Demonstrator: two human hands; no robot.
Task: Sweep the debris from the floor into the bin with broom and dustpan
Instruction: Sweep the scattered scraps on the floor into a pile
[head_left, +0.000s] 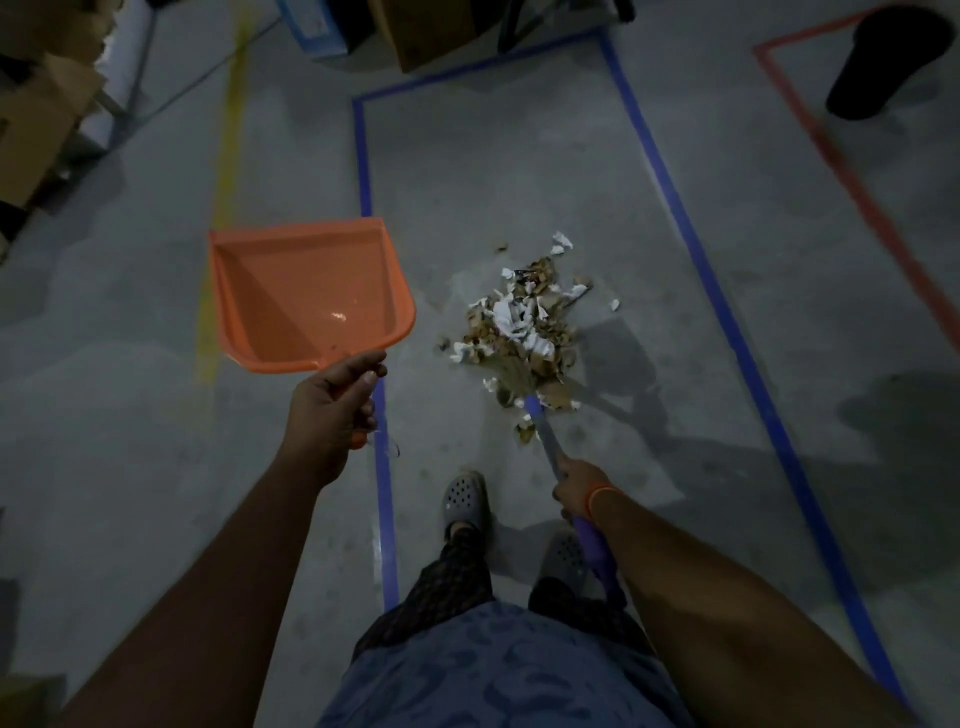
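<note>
The right hand (574, 488) is curled round the broom (550, 441) partway down its purple-and-grey shaft, with the purple upper end running back under the forearm. Ahead of this grip the bristles lie spread in the debris (524, 322), a loose heap of brown scraps and white paper bits on the grey floor (519, 166). A few stray pieces sit just beyond the heap's far and right edges.

The left hand (337, 405) grips the handle of the orange dustpan (306, 291), fingers wrapped under and thumb stretched along the top. The pan is held up off the floor, its open mouth facing away from the person and its tray bare.

Between the two grips runs the near-left side of a blue tape rectangle (691, 234); the heap lies inside it, the pan mostly outside to the left. Bare floor stretches beyond the heap to the rectangle's far edge, and to the right as far as the blue line.

Farther right is a red tape line (852, 187) with a dark bin (893, 62) inside it. Left of the pan runs a faded yellow stripe (228, 166), then cardboard boxes (36, 119).
</note>
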